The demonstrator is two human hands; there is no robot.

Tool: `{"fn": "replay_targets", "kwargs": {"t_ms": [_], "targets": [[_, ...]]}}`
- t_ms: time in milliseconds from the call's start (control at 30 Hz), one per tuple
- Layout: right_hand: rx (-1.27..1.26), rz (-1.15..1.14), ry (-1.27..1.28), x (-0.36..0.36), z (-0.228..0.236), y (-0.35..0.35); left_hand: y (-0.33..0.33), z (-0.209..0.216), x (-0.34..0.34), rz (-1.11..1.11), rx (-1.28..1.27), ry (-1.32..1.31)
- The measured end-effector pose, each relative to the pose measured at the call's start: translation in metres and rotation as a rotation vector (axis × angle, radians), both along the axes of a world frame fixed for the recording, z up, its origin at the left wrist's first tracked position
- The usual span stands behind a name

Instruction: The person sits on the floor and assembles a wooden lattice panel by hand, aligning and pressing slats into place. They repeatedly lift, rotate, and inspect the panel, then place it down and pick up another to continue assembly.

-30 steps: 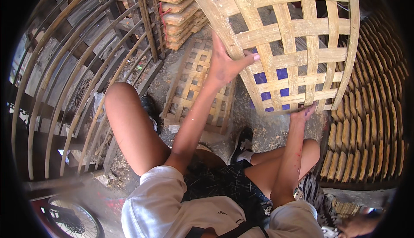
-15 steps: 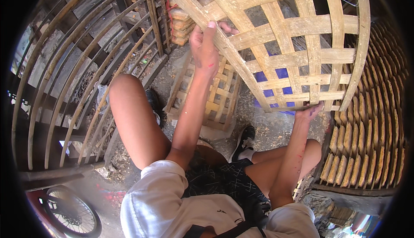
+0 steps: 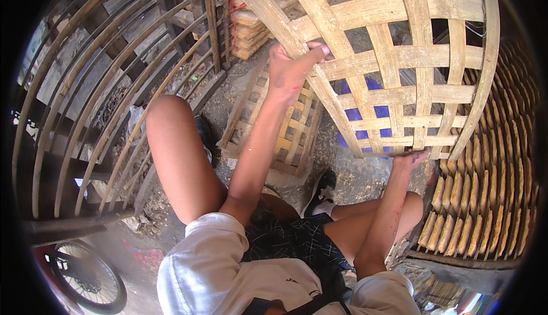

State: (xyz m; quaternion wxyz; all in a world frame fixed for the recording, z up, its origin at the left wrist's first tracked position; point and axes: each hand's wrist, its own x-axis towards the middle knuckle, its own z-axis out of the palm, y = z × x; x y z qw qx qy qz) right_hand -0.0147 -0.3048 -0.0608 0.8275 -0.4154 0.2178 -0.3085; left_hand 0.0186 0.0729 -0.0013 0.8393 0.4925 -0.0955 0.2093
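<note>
Holding a large open-weave bamboo basket (image 3: 394,69) raised in front of the knees, the seated person has both hands on it. The left hand (image 3: 294,66) is closed round a diagonal strip at the basket's upper left edge, fingers curled over the strip and thumb behind. The right hand (image 3: 412,158) reaches up to the lower rim, fingertips pressed against the bottom horizontal strip; whether it grips or only props the rim I cannot tell.

The basket hangs clear of the ground, tilted, its lower edge above the right knee. On the ground beneath it lies a flat woven bamboo panel (image 3: 282,126), just beyond a black shoe (image 3: 321,186). Curved bamboo frames (image 3: 103,103) stand to the left, and another woven bamboo piece (image 3: 485,201) fills the right side.

To handle this well, I judge the left hand should keep its firm wrap on the strip as the pivot while the right steadies the rim from below, so the weave does not twist or spring. Fingers are best kept on the flat faces, away from split edges.
</note>
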Motion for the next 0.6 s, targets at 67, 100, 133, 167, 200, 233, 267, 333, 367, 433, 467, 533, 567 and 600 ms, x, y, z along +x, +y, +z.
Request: {"fn": "replay_targets", "kwargs": {"t_ms": [67,100,133,167,200,233,267,333,367,433,467,533,567,600], "targets": [[-0.029,-0.028,0.021,-0.0002,0.0013,-0.0009,0.0000,0.0024,-0.0010,-0.013,-0.060,0.043],[-0.044,-0.036,0.032,-0.0005,0.0015,-0.0021,0.0017,0.0032,-0.0022,-0.022,-0.023,0.053],[-0.033,-0.050,0.036,0.0002,0.0004,-0.0027,0.0025,0.0038,-0.0033,-0.032,0.016,0.062],[-0.017,-0.076,0.041,0.0007,-0.0008,-0.0035,0.0022,0.0042,-0.0049,-0.026,0.047,0.062],[0.009,-0.121,0.058,0.0011,-0.0019,-0.0052,0.0002,0.0045,-0.0063,-0.088,-0.092,0.010],[0.012,-0.090,0.035,0.0017,-0.0032,-0.0064,-0.0026,0.0050,-0.0063,-0.134,-0.240,-0.050],[0.027,-0.080,0.027,0.0015,-0.0049,-0.0071,-0.0048,0.0058,-0.0063,-0.192,-0.380,-0.114],[0.030,-0.073,0.025,0.0008,-0.0066,-0.0078,-0.0048,0.0067,-0.0061,-0.147,-0.263,-0.168],[0.019,-0.076,0.030,0.0006,-0.0071,-0.0074,-0.0040,0.0066,-0.0057,-0.136,-0.255,-0.176],[0.005,-0.090,0.039,0.0002,-0.0066,-0.0056,-0.0007,0.0064,-0.0055,-0.106,-0.176,-0.181],[0.003,-0.102,0.042,-0.0002,-0.0061,-0.0045,0.0018,0.0059,-0.0059,-0.087,-0.106,-0.176],[0.001,-0.113,0.048,0.0005,-0.0045,-0.0023,0.0028,0.0047,-0.0055,-0.062,-0.080,-0.178],[0.003,-0.113,0.049,0.0007,-0.0034,-0.0016,0.0024,0.0045,-0.0058,-0.058,-0.124,-0.187],[0.005,-0.124,0.057,0.0009,-0.0028,-0.0011,0.0016,0.0042,-0.0061,-0.068,-0.169,-0.215]]}}
